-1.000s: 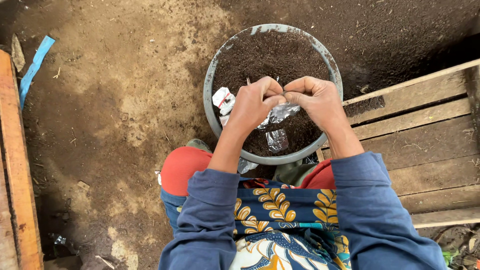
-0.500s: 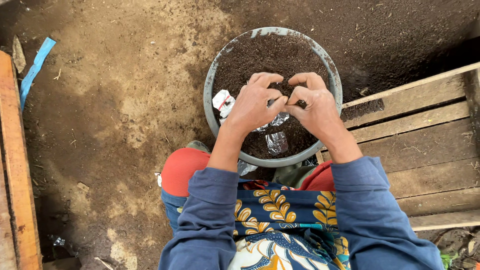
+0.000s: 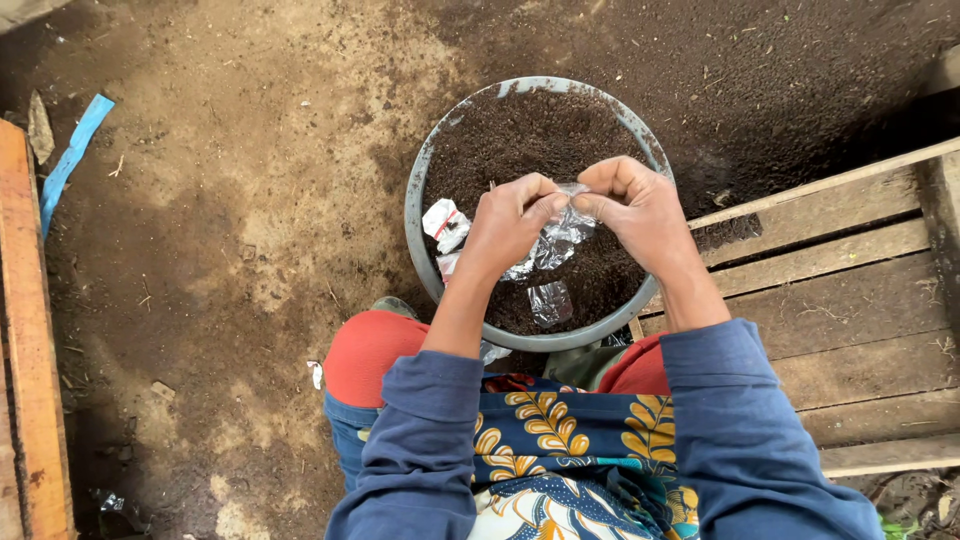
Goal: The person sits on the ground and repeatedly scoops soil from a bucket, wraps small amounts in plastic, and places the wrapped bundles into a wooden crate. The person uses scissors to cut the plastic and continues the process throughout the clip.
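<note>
A round grey basin (image 3: pixel 417 175) full of dark soil (image 3: pixel 520 130) sits on the dirt in front of my knees. Over its middle, my left hand (image 3: pixel 505 225) and my right hand (image 3: pixel 635 205) both pinch a small clear plastic bag (image 3: pixel 552 243), thumbs and fingertips meeting at its top edge. The bag hangs crumpled below my fingers. Another clear plastic piece (image 3: pixel 550 300) lies on the soil near the basin's front rim. A white and red scrap (image 3: pixel 445 222) lies on the soil at the left, beside my left hand.
A wooden pallet (image 3: pixel 840 290) of planks lies to the right, touching the basin. An orange wooden plank (image 3: pixel 30 340) runs along the left edge, with a blue strip (image 3: pixel 70 160) beside it. Bare dirt ground (image 3: pixel 230 200) spreads to the left.
Both hands have stayed together over the basin, working the clear bag's top edge; they closed in tighter half a second ago and now pinch it with the bag hanging lower.
</note>
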